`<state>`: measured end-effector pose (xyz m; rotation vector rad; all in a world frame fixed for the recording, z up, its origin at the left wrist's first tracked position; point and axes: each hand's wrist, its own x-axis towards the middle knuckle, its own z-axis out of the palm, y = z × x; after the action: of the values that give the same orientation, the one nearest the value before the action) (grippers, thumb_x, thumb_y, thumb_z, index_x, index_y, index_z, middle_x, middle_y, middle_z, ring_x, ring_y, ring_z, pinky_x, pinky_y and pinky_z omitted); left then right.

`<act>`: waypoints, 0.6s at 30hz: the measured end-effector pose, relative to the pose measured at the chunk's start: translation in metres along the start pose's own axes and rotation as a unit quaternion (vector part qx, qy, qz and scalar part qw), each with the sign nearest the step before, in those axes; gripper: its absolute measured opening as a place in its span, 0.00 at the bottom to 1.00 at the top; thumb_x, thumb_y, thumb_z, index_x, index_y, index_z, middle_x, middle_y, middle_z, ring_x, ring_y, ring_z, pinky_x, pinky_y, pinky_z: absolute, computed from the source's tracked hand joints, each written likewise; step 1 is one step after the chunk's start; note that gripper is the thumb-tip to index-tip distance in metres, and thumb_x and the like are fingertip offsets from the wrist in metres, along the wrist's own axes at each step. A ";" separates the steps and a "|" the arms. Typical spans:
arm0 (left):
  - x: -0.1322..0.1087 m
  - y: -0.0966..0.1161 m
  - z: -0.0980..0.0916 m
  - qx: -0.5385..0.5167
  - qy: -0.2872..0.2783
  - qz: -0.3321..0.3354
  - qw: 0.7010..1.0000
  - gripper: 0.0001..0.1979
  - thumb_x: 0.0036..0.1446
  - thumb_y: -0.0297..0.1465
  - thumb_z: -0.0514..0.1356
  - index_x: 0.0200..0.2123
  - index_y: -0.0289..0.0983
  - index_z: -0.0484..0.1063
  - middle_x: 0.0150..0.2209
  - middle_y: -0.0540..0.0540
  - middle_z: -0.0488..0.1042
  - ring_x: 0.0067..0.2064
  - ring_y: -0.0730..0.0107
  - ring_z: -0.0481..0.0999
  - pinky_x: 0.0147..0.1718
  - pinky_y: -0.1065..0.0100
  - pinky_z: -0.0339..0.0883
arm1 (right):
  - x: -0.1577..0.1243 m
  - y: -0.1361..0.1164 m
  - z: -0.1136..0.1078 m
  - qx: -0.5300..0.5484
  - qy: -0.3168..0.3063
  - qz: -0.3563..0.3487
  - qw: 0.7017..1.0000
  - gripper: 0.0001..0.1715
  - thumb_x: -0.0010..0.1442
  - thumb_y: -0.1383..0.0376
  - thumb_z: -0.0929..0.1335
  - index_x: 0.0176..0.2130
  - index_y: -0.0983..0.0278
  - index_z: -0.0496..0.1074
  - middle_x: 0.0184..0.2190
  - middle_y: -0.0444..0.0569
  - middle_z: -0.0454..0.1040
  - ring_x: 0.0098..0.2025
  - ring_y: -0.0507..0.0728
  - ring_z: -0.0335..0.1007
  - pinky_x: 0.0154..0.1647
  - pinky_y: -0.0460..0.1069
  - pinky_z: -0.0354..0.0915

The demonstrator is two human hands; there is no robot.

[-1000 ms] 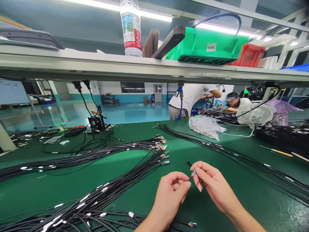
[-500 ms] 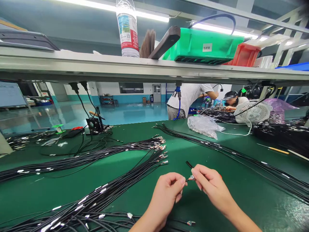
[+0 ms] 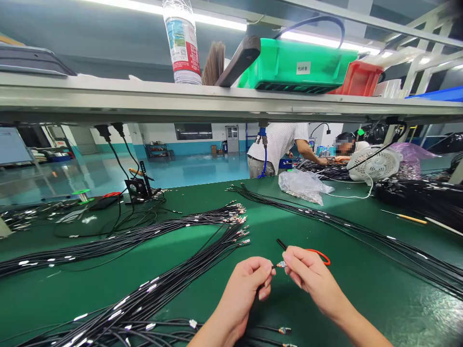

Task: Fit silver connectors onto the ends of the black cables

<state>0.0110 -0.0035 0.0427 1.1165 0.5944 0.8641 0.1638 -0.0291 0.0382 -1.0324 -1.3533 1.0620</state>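
Observation:
My left hand (image 3: 251,279) pinches a black cable just behind its end, with thumb and forefinger closed. From that grip the small metal connector (image 3: 281,264) with orange bits points right, towards my right hand (image 3: 307,272), whose thumb and fingertips are closed at its tip. A black rod-like end (image 3: 281,244) pokes out beyond my right fingers, and a red loop (image 3: 321,255) shows behind that hand; whether the two are one tool I cannot tell. Left of my hands lies a bundle of black cables (image 3: 184,270) with similar connectors at its ends.
More black cables (image 3: 108,246) lie at left, and another run (image 3: 336,221) crosses the right side of the green table (image 3: 202,190). A clear plastic bag (image 3: 304,185), a white fan (image 3: 376,163) and a yellow-handled pick (image 3: 412,218) stand or lie beyond. Overhead runs a shelf (image 3: 144,99). Two people work behind.
Both hands stay close together at the connector, having shifted slightly left in view. More of the red loop shows behind my right hand. A co-worker's arm has lowered towards the far cables.

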 end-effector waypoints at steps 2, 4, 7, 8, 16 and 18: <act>0.000 -0.001 0.000 -0.008 -0.006 0.006 1.000 0.14 0.49 0.37 0.61 0.23 0.32 0.65 0.17 0.55 0.59 0.17 0.83 0.53 0.19 0.74 0.42 | 0.000 0.001 0.001 0.046 -0.006 0.012 0.999 0.22 0.58 0.54 0.63 0.21 0.65 0.59 0.14 0.37 0.51 0.17 0.47 0.44 0.17 0.44 0.40; 0.000 -0.001 0.000 -0.007 -0.006 0.013 1.000 0.14 0.49 0.38 0.61 0.23 0.32 0.65 0.17 0.55 0.59 0.18 0.82 0.54 0.20 0.74 0.44 | 0.001 0.002 0.002 0.099 -0.014 0.029 0.995 0.21 0.58 0.54 0.64 0.21 0.65 0.59 0.13 0.36 0.50 0.17 0.46 0.43 0.17 0.43 0.39; -0.002 0.003 0.003 0.010 0.002 0.014 1.000 0.15 0.50 0.38 0.61 0.23 0.33 0.65 0.16 0.55 0.60 0.18 0.81 0.55 0.20 0.74 0.47 | 0.003 0.001 0.003 0.121 -0.004 0.049 0.991 0.21 0.57 0.53 0.65 0.21 0.65 0.60 0.12 0.36 0.51 0.16 0.46 0.42 0.16 0.43 0.39; -0.002 0.004 0.004 0.018 0.003 0.014 1.000 0.14 0.50 0.38 0.60 0.24 0.32 0.65 0.16 0.54 0.60 0.18 0.81 0.55 0.20 0.74 0.47 | 0.003 0.001 0.002 0.109 0.011 0.050 0.993 0.22 0.56 0.52 0.65 0.21 0.65 0.60 0.12 0.36 0.51 0.16 0.46 0.42 0.16 0.43 0.39; -0.006 -0.001 0.008 0.037 0.008 -0.055 0.998 0.16 0.47 0.41 0.61 0.28 0.32 0.68 0.16 0.56 0.58 0.15 0.84 0.51 0.16 0.76 0.44 | 0.010 0.013 -0.009 -0.014 0.077 0.017 0.997 0.23 0.59 0.50 0.61 0.24 0.64 0.63 0.16 0.39 0.55 0.19 0.49 0.49 0.18 0.43 0.49; -0.004 0.008 0.003 0.047 0.038 -0.013 0.998 0.15 0.47 0.41 0.61 0.26 0.33 0.66 0.16 0.57 0.56 0.16 0.84 0.50 0.16 0.77 0.45 | 0.009 0.018 -0.003 -0.056 0.022 0.009 0.998 0.21 0.60 0.51 0.59 0.28 0.64 0.66 0.18 0.41 0.59 0.21 0.51 0.55 0.22 0.44 0.55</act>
<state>0.0087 -0.0063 0.0515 1.1628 0.7168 0.8664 0.1666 -0.0162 0.0223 -1.1458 -1.3828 0.9789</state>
